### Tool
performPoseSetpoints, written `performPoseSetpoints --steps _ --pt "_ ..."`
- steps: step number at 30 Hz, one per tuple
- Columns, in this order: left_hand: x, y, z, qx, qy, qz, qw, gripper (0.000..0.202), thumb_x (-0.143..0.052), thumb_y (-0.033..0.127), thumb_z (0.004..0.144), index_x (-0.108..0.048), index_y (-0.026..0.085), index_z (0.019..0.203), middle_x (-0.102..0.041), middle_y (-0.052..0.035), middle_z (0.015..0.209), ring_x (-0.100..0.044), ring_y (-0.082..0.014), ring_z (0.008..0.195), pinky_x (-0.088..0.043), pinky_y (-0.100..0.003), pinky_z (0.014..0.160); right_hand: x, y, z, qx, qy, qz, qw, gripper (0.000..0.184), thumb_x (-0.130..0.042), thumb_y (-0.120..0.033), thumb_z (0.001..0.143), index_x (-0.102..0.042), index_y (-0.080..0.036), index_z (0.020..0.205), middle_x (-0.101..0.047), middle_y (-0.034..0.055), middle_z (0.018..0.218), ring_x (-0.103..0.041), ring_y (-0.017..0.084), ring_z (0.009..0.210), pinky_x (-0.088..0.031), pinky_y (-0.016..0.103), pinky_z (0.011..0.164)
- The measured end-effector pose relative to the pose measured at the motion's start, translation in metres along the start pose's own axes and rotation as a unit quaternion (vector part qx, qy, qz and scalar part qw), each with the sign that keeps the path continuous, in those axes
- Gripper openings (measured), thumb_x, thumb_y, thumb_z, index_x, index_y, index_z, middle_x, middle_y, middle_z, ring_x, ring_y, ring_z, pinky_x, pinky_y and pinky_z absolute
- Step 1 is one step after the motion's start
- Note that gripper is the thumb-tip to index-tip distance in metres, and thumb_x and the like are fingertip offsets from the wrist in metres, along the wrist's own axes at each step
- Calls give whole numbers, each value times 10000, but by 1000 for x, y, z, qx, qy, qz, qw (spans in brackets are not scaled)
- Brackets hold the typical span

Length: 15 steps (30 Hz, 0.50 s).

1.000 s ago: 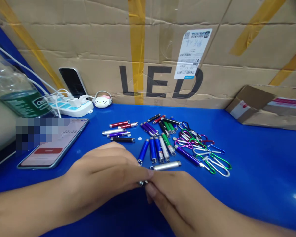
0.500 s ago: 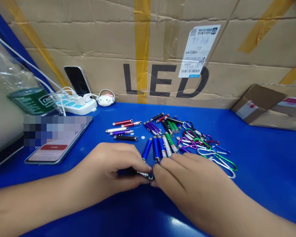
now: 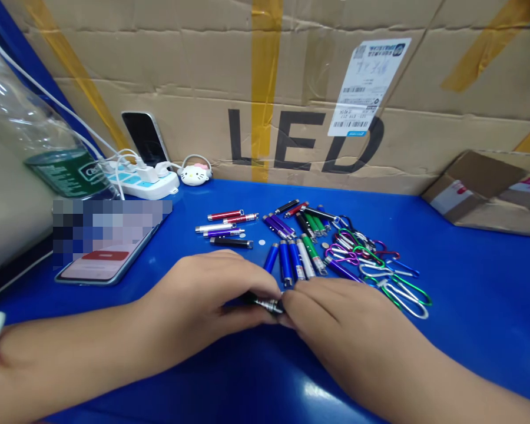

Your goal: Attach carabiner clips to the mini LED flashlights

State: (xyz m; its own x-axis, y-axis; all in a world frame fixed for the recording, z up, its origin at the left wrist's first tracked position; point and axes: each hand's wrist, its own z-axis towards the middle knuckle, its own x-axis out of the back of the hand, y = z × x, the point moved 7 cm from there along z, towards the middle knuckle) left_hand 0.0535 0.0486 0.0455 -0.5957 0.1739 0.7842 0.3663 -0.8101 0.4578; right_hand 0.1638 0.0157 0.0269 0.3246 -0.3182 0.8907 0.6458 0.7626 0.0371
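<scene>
My left hand (image 3: 216,288) is closed around a dark mini flashlight (image 3: 269,305), pinched between thumb and fingers with its metal end pointing right. At that end, my right hand (image 3: 340,312) has its fingertips pressed together; what they grip is hidden. Just beyond my hands lie several mini flashlights, among them a blue one (image 3: 285,262), a silver one (image 3: 306,259) and a green one (image 3: 313,254). A purple one (image 3: 343,270) sticks out past my right hand. Right of these is a tangled heap of coloured carabiners (image 3: 371,253).
More mini flashlights, including a black one (image 3: 230,242), lie left of centre. A phone (image 3: 110,253), a power strip (image 3: 150,184) and a plastic bottle (image 3: 66,171) are on the left. A large cardboard box (image 3: 194,70) stands behind the blue table (image 3: 247,377); a smaller box (image 3: 481,194) sits right.
The whole view has shifted slightly, so my hands appear a little farther right. The flashlight's metal end has turned slightly against my right fingertips. A white band now shows on my left wrist.
</scene>
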Motion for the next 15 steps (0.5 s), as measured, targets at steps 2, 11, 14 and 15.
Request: performPoseSetpoints --steps 2,11,14,15 --pt "0 -1 2 7 -2 6 1000 87 -642 230 829 -677 189 898 -725 16 815 -668 -99 750 -507 -160 739 -1 1 0 7 -6 -26 1000 160 -458 -101 853 -467 -210 736 -545 -31 617 -456 120 534 -269 274 536" --pt "-13 -12 0 7 -87 21 996 199 -524 259 906 -654 223 1052 -712 -12 958 -657 -115 862 -496 -192 804 8 7 0 29 -13 -80 996 199 -423 -101 865 -522 -211 732 -580 -21 609 -502 134 534 -309 275 554" --pt "-8 -24 1 24 -71 77 994 230 -492 281 917 -654 219 1068 -709 -28 1004 -655 -137 908 -492 -221 852 19 34 -2 -18 -31 -77 996 226 -420 -183 905 -567 -206 734 -607 -6 625 -541 136 551 -347 263 551" --pt "-6 -30 1 38 -67 94 993 241 -492 292 912 -656 217 1072 -707 -33 1023 -654 -150 926 -493 -237 866 24 49 -4 -63 -38 -80 994 229 -426 -241 917 -588 -203 760 -623 6 649 -557 143 568 -361 262 552"
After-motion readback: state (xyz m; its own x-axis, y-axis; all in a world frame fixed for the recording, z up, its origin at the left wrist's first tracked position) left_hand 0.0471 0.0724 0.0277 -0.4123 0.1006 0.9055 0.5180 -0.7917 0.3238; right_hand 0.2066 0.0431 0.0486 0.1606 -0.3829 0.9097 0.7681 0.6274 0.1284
